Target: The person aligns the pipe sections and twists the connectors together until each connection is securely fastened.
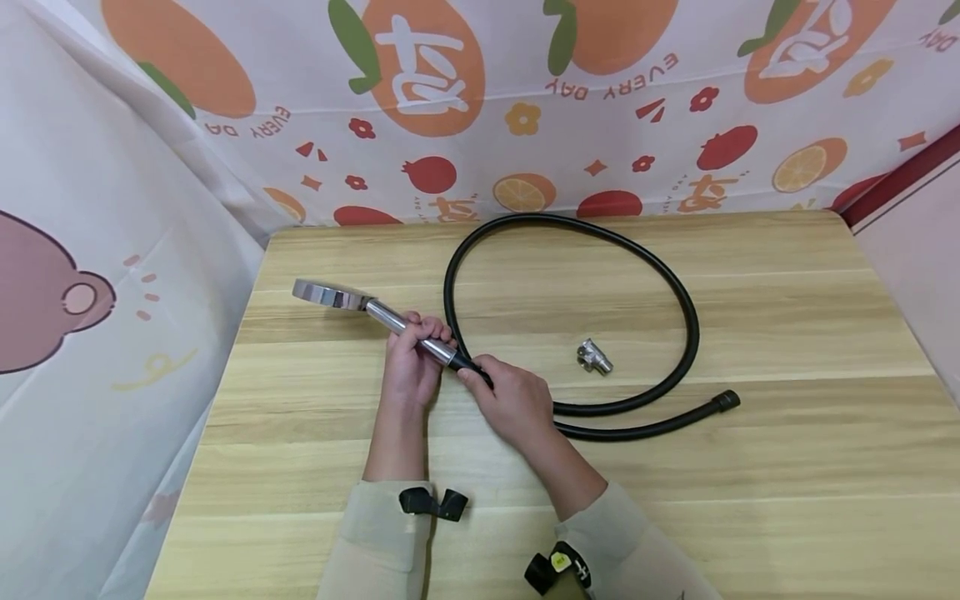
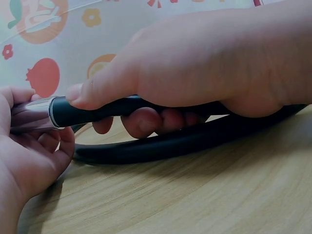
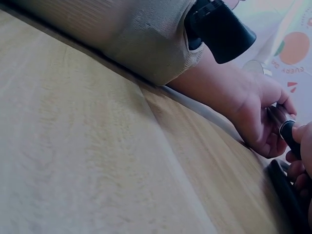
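Observation:
A chrome hand shower point(image 1: 386, 315) points to the left above the table, its round head point(image 1: 330, 295) at the far end. My left hand point(image 1: 411, 367) grips the lower part of its handle. Around the black end of the shower hose point(image 1: 682, 304), right where it meets the chrome handle, my right hand point(image 1: 517, 400) curls its fingers. In the left wrist view the black hose end point(image 2: 73, 111) sits flush against the handle's chrome rim, with the right thumb along it. Whether the joint is threaded tight is hidden.
The hose makes a wide loop on the wooden table point(image 1: 810, 450), its free end point(image 1: 726, 401) lying to the right. Inside the loop lies a small chrome valve fitting point(image 1: 594, 357). Fruit-printed cloth point(image 1: 480, 108) hangs behind the table's back edge, and another cloth point(image 1: 112, 208) hangs at left.

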Demonstrator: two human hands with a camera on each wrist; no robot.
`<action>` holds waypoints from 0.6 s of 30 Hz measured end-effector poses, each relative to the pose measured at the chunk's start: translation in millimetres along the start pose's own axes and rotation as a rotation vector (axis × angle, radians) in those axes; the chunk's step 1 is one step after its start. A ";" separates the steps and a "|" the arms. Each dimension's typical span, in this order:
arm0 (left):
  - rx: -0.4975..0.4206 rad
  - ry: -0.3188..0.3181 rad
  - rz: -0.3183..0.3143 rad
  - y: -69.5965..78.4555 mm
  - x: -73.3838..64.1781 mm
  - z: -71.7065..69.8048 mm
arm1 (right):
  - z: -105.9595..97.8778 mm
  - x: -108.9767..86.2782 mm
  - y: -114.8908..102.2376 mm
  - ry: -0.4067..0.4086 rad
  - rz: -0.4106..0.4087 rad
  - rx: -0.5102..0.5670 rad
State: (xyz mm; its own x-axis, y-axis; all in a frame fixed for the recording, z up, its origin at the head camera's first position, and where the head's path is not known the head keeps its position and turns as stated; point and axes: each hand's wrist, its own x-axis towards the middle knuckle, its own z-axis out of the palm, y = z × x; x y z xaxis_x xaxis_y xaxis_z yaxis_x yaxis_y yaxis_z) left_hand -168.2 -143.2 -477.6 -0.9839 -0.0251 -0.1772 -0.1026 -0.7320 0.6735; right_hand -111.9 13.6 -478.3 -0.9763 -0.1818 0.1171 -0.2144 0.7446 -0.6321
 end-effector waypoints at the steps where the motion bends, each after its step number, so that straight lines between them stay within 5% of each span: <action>1: -0.008 -0.004 -0.003 -0.2 -0.2 -0.1 | -0.2 0.0 0.4 -0.006 0.000 0.001; 8: -0.057 -0.018 -0.022 -1.1 -0.2 -1.0 | 0.5 -0.2 1.9 -0.014 0.015 0.009; 18: 0.067 0.050 -0.015 -2.5 0.2 4.7 | 4.2 -0.4 4.4 0.064 0.024 0.011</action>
State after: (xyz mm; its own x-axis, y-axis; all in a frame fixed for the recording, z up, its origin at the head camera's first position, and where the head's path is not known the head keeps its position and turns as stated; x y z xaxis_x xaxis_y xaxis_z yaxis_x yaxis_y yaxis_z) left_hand -168.9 -138.2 -476.0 -0.9739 -0.0497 -0.2217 -0.1282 -0.6854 0.7168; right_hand -112.4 14.3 -484.3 -0.9810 -0.1226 0.1506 -0.1914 0.7409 -0.6437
